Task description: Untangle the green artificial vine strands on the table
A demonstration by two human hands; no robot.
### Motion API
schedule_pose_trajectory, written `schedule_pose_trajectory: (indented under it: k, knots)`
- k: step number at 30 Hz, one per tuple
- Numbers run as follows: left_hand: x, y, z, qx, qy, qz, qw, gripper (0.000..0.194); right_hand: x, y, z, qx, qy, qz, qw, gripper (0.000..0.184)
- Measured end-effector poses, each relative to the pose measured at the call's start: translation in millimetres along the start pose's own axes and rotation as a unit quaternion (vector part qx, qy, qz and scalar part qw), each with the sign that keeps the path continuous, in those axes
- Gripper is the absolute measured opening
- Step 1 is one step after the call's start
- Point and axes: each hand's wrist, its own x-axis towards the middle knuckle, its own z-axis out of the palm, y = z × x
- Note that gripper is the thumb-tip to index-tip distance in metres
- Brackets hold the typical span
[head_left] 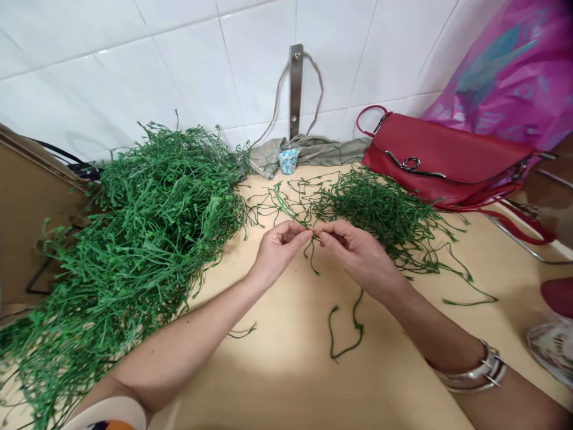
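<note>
My left hand [283, 248] and my right hand [351, 251] meet fingertip to fingertip above the table. Both are closed in a pinch on a thin green plastic stem [285, 206], whose bright upper end leans away toward the wall. Thin green ends also hang below my fingers. The exact joint between the fingertips is hidden. To the right of my right hand lies a pile of darker green stems [380, 206]. A large heap of lighter green stems [156, 221] fills the left side. One loose dark stem [347, 351] rests on the table below my hands.
A small clear cup with blue and white bits [289, 160] stands by the tiled wall, near a grey cloth [326, 149]. At the right back are a red handbag [447, 152] and a purple plastic bag [519, 77]. A cardboard box [36, 221] borders the left.
</note>
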Motion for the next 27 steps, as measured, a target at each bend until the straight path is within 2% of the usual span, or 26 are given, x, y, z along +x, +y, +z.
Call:
schedule_pose_trajectory:
  k: [3,7,10,13,16,20,23,27]
  knots:
    - [1,-3,-1.6,0.005,-0.001,-0.006,1.000,0.019,-1,0,1,-0.033,0.016,-0.015,0.999,0.022]
    - [1,-5,-2.6,-0.009,-0.016,-0.020,1.000,0.022,-2,2,7,-0.068,0.065,-0.046,0.995,0.007]
    - [0,-5,-1.3,-0.089,-0.023,-0.061,0.994,0.027,-3,4,11,-0.072,0.072,-0.073,0.992,0.004]
    - [-1,-5,0.3,-0.187,-0.032,-0.113,0.975,0.032,-2,2,12,-0.034,0.066,-0.083,0.994,0.008]
    - [-2,-5,2.3,-0.224,-0.036,-0.140,0.964,0.032,0,-4,11,0.023,0.072,-0.046,0.996,0.009]
    - [-3,-6,6.2,-0.221,-0.031,-0.151,0.963,0.031,4,-7,9,0.113,0.061,0.033,0.991,0.009]
    - [-3,-6,7.3,-0.210,-0.043,-0.143,0.966,0.031,5,0,10,0.161,0.050,0.073,0.983,0.010]
    - [-4,-3,4.4,-0.239,-0.044,-0.136,0.960,0.032,9,14,2,0.206,0.067,0.079,0.973,0.005]
